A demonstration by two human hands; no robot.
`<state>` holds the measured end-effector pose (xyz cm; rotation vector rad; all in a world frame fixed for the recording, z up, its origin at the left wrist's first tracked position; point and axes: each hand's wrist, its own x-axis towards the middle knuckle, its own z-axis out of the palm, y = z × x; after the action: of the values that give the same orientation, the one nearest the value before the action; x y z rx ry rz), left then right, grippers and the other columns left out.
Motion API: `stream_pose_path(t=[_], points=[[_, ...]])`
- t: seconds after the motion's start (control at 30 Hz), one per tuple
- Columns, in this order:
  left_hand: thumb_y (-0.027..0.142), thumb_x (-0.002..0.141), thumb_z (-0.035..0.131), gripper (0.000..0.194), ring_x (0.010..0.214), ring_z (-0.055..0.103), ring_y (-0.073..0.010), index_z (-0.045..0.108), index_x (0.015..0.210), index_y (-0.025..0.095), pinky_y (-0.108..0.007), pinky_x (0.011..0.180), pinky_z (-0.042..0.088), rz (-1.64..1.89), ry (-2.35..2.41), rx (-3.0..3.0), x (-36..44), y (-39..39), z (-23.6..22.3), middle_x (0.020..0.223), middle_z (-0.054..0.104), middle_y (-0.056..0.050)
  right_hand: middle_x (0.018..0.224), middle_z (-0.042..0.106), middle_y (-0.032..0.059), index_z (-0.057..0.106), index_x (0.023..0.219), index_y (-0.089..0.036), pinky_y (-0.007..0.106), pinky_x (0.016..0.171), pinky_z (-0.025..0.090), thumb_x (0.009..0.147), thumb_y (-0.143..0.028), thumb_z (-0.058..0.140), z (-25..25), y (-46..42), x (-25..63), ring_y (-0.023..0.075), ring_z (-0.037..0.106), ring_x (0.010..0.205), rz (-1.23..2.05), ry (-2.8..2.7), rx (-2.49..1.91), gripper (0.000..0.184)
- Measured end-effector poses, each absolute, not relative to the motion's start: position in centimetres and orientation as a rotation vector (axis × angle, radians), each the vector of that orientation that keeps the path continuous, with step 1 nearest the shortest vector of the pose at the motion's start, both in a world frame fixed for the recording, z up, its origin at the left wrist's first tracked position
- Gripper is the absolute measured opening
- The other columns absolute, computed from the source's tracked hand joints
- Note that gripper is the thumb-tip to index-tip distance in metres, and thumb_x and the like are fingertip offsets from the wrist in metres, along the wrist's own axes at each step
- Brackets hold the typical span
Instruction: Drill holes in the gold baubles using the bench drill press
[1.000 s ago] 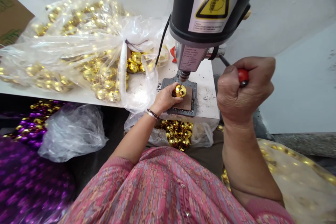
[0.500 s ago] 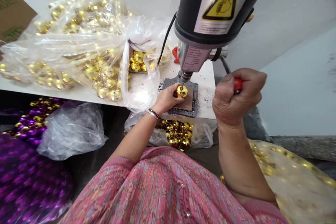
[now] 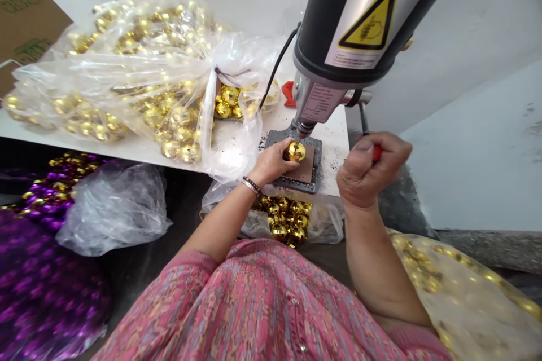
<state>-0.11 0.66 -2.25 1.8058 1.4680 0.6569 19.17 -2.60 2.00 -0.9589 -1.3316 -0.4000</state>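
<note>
While our left hand (image 3: 273, 163) pinches the gold ball (image 3: 297, 152) between thumb and fingers, our right hand (image 3: 368, 166) is wrapped around the red knob (image 3: 376, 152) of the drill's lever (image 3: 364, 118). The ball is over the brown board (image 3: 300, 174) on the drill's metal base (image 3: 315, 185), right beneath the chuck (image 3: 305, 127). The thin bit (image 3: 300, 140) reaches the top of the ball, though we cannot tell whether it has gone in.

To do this well, we should grip the ball low on its side, press it squarely on the board, and hold our fingertips away from the bit. We should pull the lever slowly and evenly, since the shiny, curved shell could let the bit skid or spin the ball in our grasp.

Being round, the ball shows no clear long axis and points no particular way; its upper face is towards the bit, which runs down from the chuck, roughly upright.
</note>
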Motion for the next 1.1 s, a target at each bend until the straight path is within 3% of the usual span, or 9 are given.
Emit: stream_pose_path(t=[0.13, 0.23, 0.43, 0.57, 0.67, 0.77, 0.83, 0.93, 1.1], points=[[0.015, 0.083, 0.091, 0.072, 0.124, 0.083, -0.032, 0.079, 0.153, 0.023, -0.041, 0.116, 0.063, 0.668, 1.445, 1.773, -0.2, 0.5, -2.3, 0.133, 0.089, -0.006, 0.086, 0.052, -0.0018, 0.057, 0.102, -0.023, 0.029, 0.075, 0.044, 0.114, -0.045, 0.049, 6.9, -1.8, 18.6, 0.0098, 0.048, 0.076, -0.382, -1.287, -0.977, 0.027], [0.014, 0.082, 0.089, 0.069, 0.118, 0.082, -0.0282, 0.077, 0.15, 0.022, -0.037, 0.11, 0.064, 0.698, 1.397, 1.758, -0.6, -0.1, -2.2, 0.13, 0.088, -0.004, 0.08, 0.046, -0.004, 0.048, 0.094, -0.024, 0.027, 0.077, 0.044, 0.113, -0.04, 0.045, 10.1, -0.8, 18.5, 0.0085, 0.046, 0.074, -0.294, -1.22, -1.043, 0.025], [0.015, 0.083, 0.085, 0.07, 0.115, 0.079, -0.0242, 0.075, 0.152, 0.02, -0.035, 0.106, 0.064, 0.697, 1.182, 1.806, -3.2, -2.8, -1.7, 0.132, 0.086, -0.006, 0.07, 0.036, -0.0069, 0.048, 0.088, -0.025, 0.028, 0.072, 0.044, 0.105, -0.037, 0.045, 10.9, 0.5, 18.8, 0.0072, 0.034, 0.062, -0.242, -1.173, -1.043, 0.021], [0.029, 0.08, 0.097, 0.078, 0.086, 0.071, -0.0175, 0.078, 0.156, 0.022, -0.032, 0.082, 0.062, 0.625, 1.067, 1.769, -5.7, -3.4, -1.5, 0.125, 0.087, -0.007, 0.073, 0.041, -0.0071, 0.05, 0.091, -0.024, 0.026, 0.07, 0.042, 0.107, -0.041, 0.048, 10.2, 0.2, 18.9, 0.0059, 0.037, 0.062, -0.243, -1.18, -1.026, 0.024], [0.038, 0.086, 0.095, 0.053, 0.078, 0.066, -0.0156, 0.087, 0.135, 0.021, -0.03, 0.077, 0.059, 0.845, 1.242, 1.666, -7.6, -1.9, -1.6, 0.11, 0.086, -0.005, 0.082, 0.053, -0.0066, 0.054, 0.099, -0.022, 0.025, 0.076, 0.046, 0.116, -0.052, 0.047, 9.9, -0.5, 19.2, 0.0043, 0.042, 0.066, -0.237, -1.266, -1.109, 0.035], [0.034, 0.099, 0.078, 0.027, 0.09, 0.074, -0.0208, 0.087, 0.119, 0.018, -0.033, 0.088, 0.062, 1.215, 1.612, 1.441, -9.2, 1.1, -1.6, 0.107, 0.086, -0.008, 0.087, 0.058, -0.0059, 0.058, 0.104, -0.02, 0.026, 0.079, 0.048, 0.118, -0.063, 0.045, 9.7, -1.2, 19.4, 0.0045, 0.046, 0.068, -0.231, -1.317, -1.163, 0.047], [0.024, 0.101, 0.067, 0.029, 0.104, 0.079, -0.0263, 0.086, 0.121, 0.016, -0.038, 0.098, 0.064, 1.313, 1.841, 1.308, -9.9, 3.5, -1.3, 0.114, 0.087, -0.012, 0.083, 0.056, -0.0057, 0.061, 0.104, -0.02, 0.026, 0.076, 0.046, 0.117, -0.063, 0.049, 9.6, -1.5, 19.4, 0.0056, 0.048, 0.068, -0.232, -1.3, -1.163, 0.047], [0.012, 0.093, 0.064, 0.039, 0.128, 0.08, -0.0348, 0.087, 0.125, 0.017, -0.043, 0.115, 0.061, 1.185, 2.037, 1.361, -10.5, 7.3, -0.3, 0.125, 0.088, -0.016, 0.077, 0.051, -0.0058, 0.063, 0.101, -0.019, 0.025, 0.072, 0.044, 0.115, -0.057, 0.055, 9.7, -1.9, 19.4, 0.0065, 0.05, 0.068, -0.227, -1.284, -1.164, 0.041], [0.009, 0.103, 0.054, 0.041, 0.147, 0.075, -0.0372, 0.084, 0.13, 0.014, -0.045, 0.129, 0.054, 0.99, 2.17, 1.712, -10.8, 13.9, 2.0, 0.147, 0.083, -0.025, 0.074, 0.055, -0.0049, 0.066, 0.098, -0.02, 0.024, 0.067, 0.042, 0.11, -0.055, 0.059, 10.3, -2.6, 19.5, 0.0064, 0.054, 0.066, -0.198, -1.322, -1.167, 0.037]])
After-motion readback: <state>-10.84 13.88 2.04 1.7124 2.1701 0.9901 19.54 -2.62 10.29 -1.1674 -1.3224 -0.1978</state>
